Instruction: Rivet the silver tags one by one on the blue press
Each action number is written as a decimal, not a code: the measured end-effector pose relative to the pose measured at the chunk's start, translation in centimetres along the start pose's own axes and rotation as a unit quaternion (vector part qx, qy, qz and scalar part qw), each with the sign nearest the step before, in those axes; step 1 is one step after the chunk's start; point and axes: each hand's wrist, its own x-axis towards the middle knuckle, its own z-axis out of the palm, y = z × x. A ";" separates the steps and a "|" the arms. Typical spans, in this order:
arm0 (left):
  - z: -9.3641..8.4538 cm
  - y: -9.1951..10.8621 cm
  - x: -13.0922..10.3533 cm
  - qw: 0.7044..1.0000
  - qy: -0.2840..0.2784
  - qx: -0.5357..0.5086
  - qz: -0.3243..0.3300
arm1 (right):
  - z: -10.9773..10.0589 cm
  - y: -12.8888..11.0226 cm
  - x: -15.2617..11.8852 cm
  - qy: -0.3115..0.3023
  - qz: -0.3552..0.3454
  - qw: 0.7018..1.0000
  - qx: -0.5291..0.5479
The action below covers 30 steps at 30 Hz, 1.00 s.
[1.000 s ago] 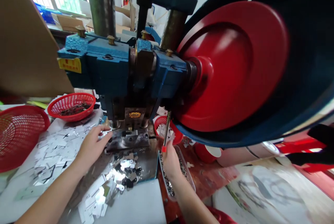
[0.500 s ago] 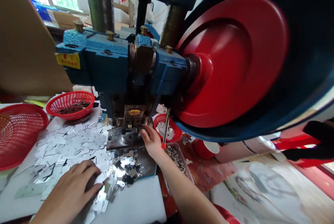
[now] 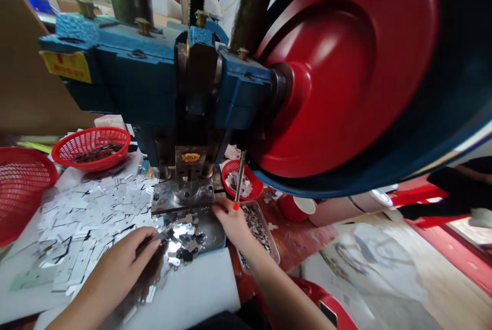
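A blue press stands over a steel die block. My left hand is over the flat metal pieces, its thumb and fingers pinched on a small metal piece. Just right of the die block, my right hand rests by the plate edge, beside the red-tipped lever; its fingertips are close together, and what they hold, if anything, is too small to make out. Shiny cut parts lie on the plate between my hands.
Red baskets stand at the left. Behind my right hand are a small red basket and a clear tray of small bits. The large red flywheel fills the upper right.
My right hand has drawn back from the die toward the plate's right edge. My left hand has moved slightly up and right, with a piece at its fingertips. The camera view has shifted.
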 end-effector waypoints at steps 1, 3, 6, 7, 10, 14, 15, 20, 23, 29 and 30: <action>0.1 0.1 0.3 1.000 0.018 -0.015 0.003 | 0.2 -0.2 -0.4 -0.029 -0.025 0.997 -0.073; 0.3 0.4 0.8 0.998 0.047 -0.040 0.012 | 0.6 -0.6 -0.8 -0.052 -0.065 0.976 -0.199; 0.6 1.0 1.2 0.994 0.072 -0.074 0.026 | 0.9 -1.1 -0.5 -0.065 -0.082 0.941 -0.321; 0.6 1.1 1.3 0.993 0.078 -0.084 0.030 | 1.0 -1.2 -0.4 -0.072 -0.084 0.932 -0.345; 0.8 1.3 1.4 0.989 0.085 -0.115 0.033 | 1.1 -1.4 -0.3 -0.086 -0.095 0.915 -0.382; 0.8 1.2 1.4 0.986 0.056 -0.160 0.002 | 1.3 -1.5 -0.3 -0.092 -0.095 0.911 -0.390; 0.8 1.2 1.4 0.984 0.046 -0.170 -0.013 | 1.3 -1.5 -0.3 -0.091 -0.095 0.911 -0.391; 0.4 1.8 1.2 0.975 0.015 -0.214 -0.055 | 1.1 -1.6 -0.4 -0.115 -0.116 0.908 -0.385; 0.3 2.4 1.0 0.969 0.006 -0.237 -0.069 | 1.0 -1.9 -0.5 -0.121 -0.115 0.908 -0.385; 0.3 2.2 1.3 0.965 0.020 -0.248 -0.078 | 2.1 -4.2 1.3 -0.063 -0.169 0.926 -0.332; 0.3 2.1 1.4 0.965 0.031 -0.249 -0.074 | 2.4 -4.7 1.9 -0.054 -0.185 0.923 -0.332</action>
